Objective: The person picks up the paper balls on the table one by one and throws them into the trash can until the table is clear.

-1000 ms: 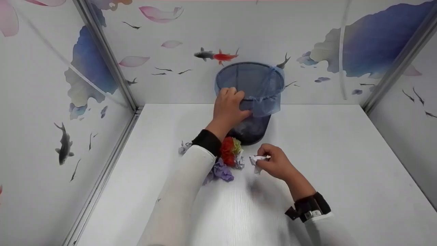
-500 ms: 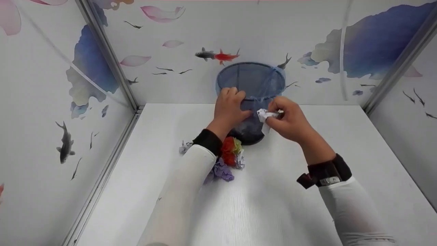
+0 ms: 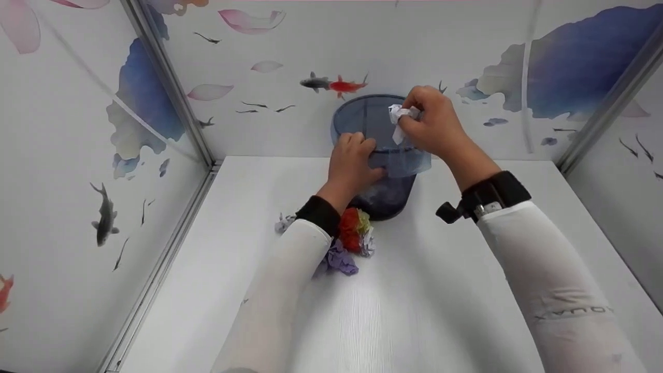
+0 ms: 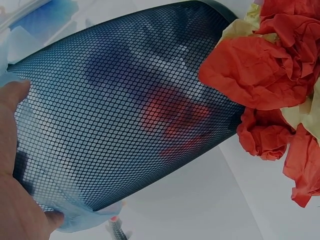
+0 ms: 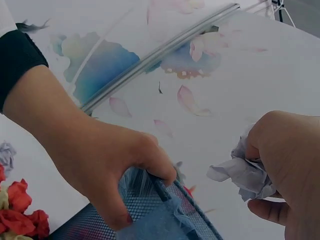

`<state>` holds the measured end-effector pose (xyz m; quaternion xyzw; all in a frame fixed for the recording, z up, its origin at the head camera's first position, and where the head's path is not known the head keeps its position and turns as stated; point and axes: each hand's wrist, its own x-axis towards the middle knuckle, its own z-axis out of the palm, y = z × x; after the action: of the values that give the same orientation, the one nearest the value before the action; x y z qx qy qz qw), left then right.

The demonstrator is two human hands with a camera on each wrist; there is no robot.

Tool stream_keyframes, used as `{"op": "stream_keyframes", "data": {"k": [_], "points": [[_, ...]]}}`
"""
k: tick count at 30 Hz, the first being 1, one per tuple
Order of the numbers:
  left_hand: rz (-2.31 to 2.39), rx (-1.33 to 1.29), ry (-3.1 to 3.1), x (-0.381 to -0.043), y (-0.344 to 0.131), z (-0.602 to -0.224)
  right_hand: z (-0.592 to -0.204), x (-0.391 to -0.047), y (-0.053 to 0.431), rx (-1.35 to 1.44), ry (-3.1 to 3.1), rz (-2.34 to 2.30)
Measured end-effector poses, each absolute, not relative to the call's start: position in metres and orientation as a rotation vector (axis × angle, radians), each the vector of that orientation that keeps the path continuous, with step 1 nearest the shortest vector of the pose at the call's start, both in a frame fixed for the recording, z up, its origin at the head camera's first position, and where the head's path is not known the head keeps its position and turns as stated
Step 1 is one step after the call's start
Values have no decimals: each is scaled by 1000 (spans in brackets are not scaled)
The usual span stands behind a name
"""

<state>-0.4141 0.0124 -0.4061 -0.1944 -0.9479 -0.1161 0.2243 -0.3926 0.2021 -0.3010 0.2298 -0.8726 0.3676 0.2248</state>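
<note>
My left hand (image 3: 352,160) grips the near rim of a dark mesh wastebasket (image 3: 386,199), thumb outside, over its translucent blue liner bag (image 3: 409,165). Above the basket's opening, toward its right side, my right hand (image 3: 434,122) pinches a crumpled piece of white paper (image 3: 397,113). In the right wrist view that paper (image 5: 242,172) sits between thumb and curled fingers, with the basket rim below and to the left. Through the mesh wall (image 4: 115,110), the left wrist view shows blurred red and dark blue shapes.
By the basket's foot lie crumpled papers: red (image 3: 350,230), yellow-green (image 3: 363,221), white (image 3: 368,243) and purple (image 3: 342,259). A greyish one (image 3: 284,223) is partly behind my left wrist. The printed back wall (image 3: 269,124) rises just behind the basket.
My right hand has lifted the white paper from low over the table, up past the basket's front right side, to above its opening. The left hand has kept its grip on the rim.
</note>
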Motion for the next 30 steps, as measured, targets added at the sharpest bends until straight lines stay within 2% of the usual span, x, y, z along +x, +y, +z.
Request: {"op": "stream_keyframes", "data": {"k": [7,17,30], "points": [[-315,-533,-2630,-413,14,-405,-297,-407,202,494,-2480,993],[-296,-529,-2637,-412,12,-405,-319,-423,206,301,-2557,1087],[-259,-527,-2607,-416,12,-408,-332,-426,203,341,-2630,1123]]}}
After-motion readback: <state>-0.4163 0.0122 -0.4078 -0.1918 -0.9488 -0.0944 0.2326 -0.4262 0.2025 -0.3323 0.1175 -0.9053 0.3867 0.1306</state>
